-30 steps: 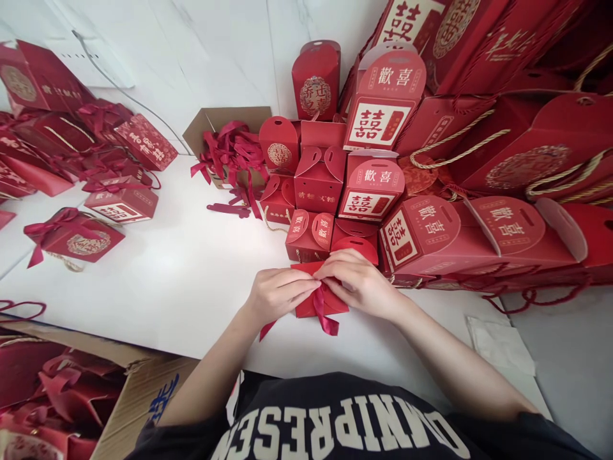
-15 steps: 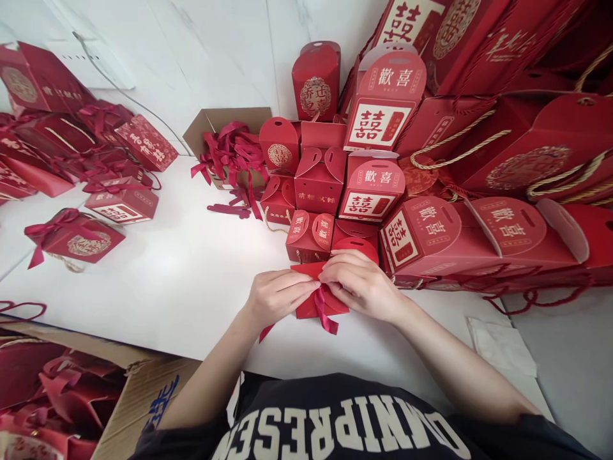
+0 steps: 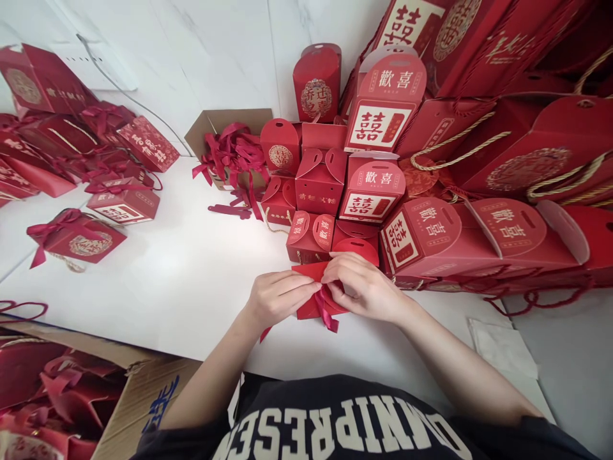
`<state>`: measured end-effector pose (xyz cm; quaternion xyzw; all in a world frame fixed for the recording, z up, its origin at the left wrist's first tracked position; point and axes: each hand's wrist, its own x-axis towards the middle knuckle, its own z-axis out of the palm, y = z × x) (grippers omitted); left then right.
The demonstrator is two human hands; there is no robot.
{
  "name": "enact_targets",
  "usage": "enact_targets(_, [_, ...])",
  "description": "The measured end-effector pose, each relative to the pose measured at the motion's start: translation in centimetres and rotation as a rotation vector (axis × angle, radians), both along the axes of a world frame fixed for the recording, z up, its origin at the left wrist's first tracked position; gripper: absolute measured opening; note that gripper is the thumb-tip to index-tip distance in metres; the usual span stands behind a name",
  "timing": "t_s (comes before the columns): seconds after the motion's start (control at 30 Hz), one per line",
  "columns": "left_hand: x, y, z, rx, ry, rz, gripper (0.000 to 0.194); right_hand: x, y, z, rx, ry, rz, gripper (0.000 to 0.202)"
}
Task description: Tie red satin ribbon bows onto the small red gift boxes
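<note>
On the white table in front of me sits a small red gift box (image 3: 308, 310), partly covered by my fingers. A dark pink ribbon (image 3: 326, 313) runs over its top, one tail hanging down the front and another end showing at the lower left. My left hand (image 3: 282, 295) pinches the ribbon above the box from the left. My right hand (image 3: 361, 284) pinches it from the right, fingers curled, its fingertips close to the left ones. The ribbon between the fingertips is mostly hidden.
Behind my hands stand stacked red gift boxes (image 3: 320, 182). An open cardboard box (image 3: 198, 131) holds loose ribbons (image 3: 234, 150). Ribbon-tied boxes (image 3: 86, 236) stand at the left. A carton (image 3: 138, 390) of red boxes is at lower left. White tissue (image 3: 502, 348) lies at right.
Both hands stay at the box with fingertips together. My right fingers have shifted slightly, and the hanging ribbon tail has drawn up a little.
</note>
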<state>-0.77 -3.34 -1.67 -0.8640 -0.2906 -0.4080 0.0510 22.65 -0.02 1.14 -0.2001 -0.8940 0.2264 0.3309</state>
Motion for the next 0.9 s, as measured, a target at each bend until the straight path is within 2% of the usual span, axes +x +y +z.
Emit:
enact_targets(0.13, [-0.03, -0.01, -0.08, -0.014, -0.003, -0.008, 0.023, -0.02, 0.18, -0.13, -0.085, 0.011, -0.013, 0.031])
enact_targets(0.23, [-0.03, -0.10, -0.07, -0.012, 0.006, 0.001, 0.023, -0.12, 0.29, -0.54, -0.074, 0.041, 0.007, 0.025])
enact_targets(0.3, [0.01, -0.16, -0.02, -0.012, 0.002, 0.012, 0.022, -0.05, 0.29, -0.60, -0.082, 0.080, -0.029, 0.022])
enact_targets(0.37, [0.10, -0.18, 0.09, 0.001, -0.009, 0.025, 0.021, 0.06, 0.30, -0.51, -0.131, 0.083, -0.061, 0.025])
enact_targets(0.43, [0.22, -0.16, 0.25, 0.012, -0.011, 0.027, 0.021, 0.10, 0.33, -0.43, -0.157, 0.052, -0.022, 0.028])
enact_targets(0.53, [0.33, -0.14, 0.48, 0.012, -0.009, 0.016, 0.019, 0.08, 0.41, -0.41, -0.100, 0.030, 0.048, 0.025])
enact_targets(0.6, [0.32, -0.14, 0.52, 0.002, -0.005, 0.017, 0.019, 0.15, 0.46, -0.32, -0.065, 0.062, 0.015, 0.022])
enact_targets(0.7, [0.27, -0.18, 0.41, -0.005, 0.000, 0.028, 0.019, 0.34, 0.47, -0.02, -0.094, 0.061, -0.034, 0.024])
enact_targets(0.8, [0.30, -0.23, 0.31, 0.002, -0.004, 0.022, 0.018, 0.32, 0.41, 0.13, -0.123, 0.008, 0.013, 0.026])
enact_targets(0.9, [0.39, -0.26, 0.38, 0.006, -0.008, 0.031, 0.018, 0.23, 0.22, 0.16, -0.085, 0.001, 0.054, 0.018])
